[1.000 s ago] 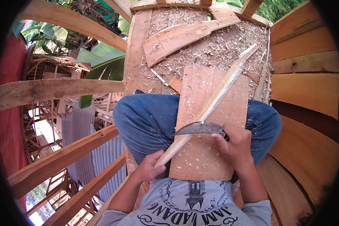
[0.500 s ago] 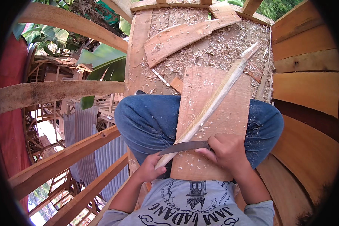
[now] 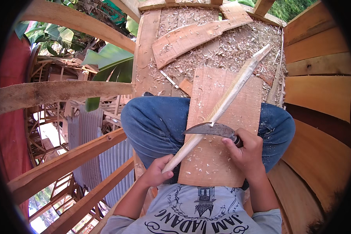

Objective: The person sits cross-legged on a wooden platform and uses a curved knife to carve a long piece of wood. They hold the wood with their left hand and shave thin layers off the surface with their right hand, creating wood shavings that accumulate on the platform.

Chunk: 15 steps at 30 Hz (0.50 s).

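My left hand (image 3: 158, 171) is closed around the near end of a long pale wooden stick (image 3: 234, 90). The stick slants away to the far right, across a flat board (image 3: 227, 163) that lies over my lap. In my right hand (image 3: 246, 150) is a curved knife (image 3: 214, 129), gripped by its dark handle. Its blade lies across the stick at about the middle of the board, pointing left. A small sliver of wood shows at the blade's upper edge.
Beyond my crossed legs (image 3: 156, 123), wood shavings (image 3: 206, 52) cover the plank floor. An odd-shaped board piece (image 3: 183, 43) lies there. Slatted wooden rails (image 3: 66, 93) run along the left, with corrugated metal sheets (image 3: 115, 167) below. A plank wall (image 3: 318, 93) rises on the right.
My right hand has moved the knife up along the stick, away from my left hand and toward the board's middle. The left hand keeps its hold on the stick's end.
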Each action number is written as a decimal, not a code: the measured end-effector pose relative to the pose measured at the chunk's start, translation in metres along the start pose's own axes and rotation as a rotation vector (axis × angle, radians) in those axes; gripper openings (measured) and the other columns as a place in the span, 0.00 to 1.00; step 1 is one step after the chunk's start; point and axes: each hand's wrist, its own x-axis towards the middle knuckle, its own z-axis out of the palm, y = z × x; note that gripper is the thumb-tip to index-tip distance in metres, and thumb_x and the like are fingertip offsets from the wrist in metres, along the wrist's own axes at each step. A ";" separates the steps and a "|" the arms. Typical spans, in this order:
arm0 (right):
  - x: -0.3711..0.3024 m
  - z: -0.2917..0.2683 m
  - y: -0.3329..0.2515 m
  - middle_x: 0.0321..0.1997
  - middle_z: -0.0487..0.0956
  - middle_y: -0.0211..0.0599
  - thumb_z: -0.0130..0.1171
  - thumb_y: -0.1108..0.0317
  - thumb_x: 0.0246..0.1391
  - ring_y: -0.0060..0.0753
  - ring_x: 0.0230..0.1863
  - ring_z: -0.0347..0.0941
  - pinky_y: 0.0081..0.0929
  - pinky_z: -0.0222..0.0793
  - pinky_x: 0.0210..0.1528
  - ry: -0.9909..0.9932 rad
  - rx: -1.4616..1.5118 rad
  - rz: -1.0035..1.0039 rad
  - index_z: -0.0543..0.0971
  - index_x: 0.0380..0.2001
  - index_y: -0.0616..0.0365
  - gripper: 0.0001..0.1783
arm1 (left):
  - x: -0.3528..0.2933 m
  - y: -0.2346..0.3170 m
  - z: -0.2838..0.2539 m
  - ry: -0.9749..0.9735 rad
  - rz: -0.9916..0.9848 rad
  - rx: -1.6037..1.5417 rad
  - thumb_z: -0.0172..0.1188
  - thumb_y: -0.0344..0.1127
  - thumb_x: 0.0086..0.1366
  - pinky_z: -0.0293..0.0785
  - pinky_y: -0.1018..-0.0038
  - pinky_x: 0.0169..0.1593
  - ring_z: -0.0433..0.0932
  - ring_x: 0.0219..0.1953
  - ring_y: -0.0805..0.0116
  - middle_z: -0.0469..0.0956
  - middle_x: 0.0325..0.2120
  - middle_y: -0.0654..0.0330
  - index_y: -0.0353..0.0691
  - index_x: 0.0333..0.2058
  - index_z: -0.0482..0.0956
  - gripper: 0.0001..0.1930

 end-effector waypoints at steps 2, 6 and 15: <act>-0.008 -0.002 -0.011 0.17 0.73 0.40 0.69 0.61 0.41 0.34 0.16 0.71 0.28 0.65 0.20 -0.168 0.114 0.074 0.75 0.24 0.62 0.17 | 0.000 -0.001 -0.001 -0.013 -0.004 -0.012 0.56 0.71 0.51 0.52 0.86 0.16 0.60 0.13 0.86 0.62 0.13 0.72 0.33 0.36 0.68 0.38; -0.016 -0.018 0.004 0.28 0.77 0.37 0.64 0.73 0.43 0.23 0.27 0.72 0.20 0.67 0.30 -0.250 0.489 -0.010 0.73 0.43 0.68 0.21 | -0.001 -0.005 -0.006 -0.047 -0.038 -0.069 0.56 0.71 0.51 0.52 0.86 0.15 0.59 0.12 0.85 0.62 0.12 0.71 0.31 0.42 0.68 0.42; -0.029 -0.016 0.005 0.30 0.79 0.44 0.62 0.73 0.48 0.32 0.29 0.75 0.23 0.69 0.34 -0.429 0.523 0.044 0.75 0.48 0.64 0.21 | -0.002 -0.011 -0.007 -0.060 -0.010 -0.124 0.59 0.71 0.48 0.50 0.84 0.16 0.57 0.13 0.85 0.61 0.12 0.72 0.29 0.45 0.68 0.46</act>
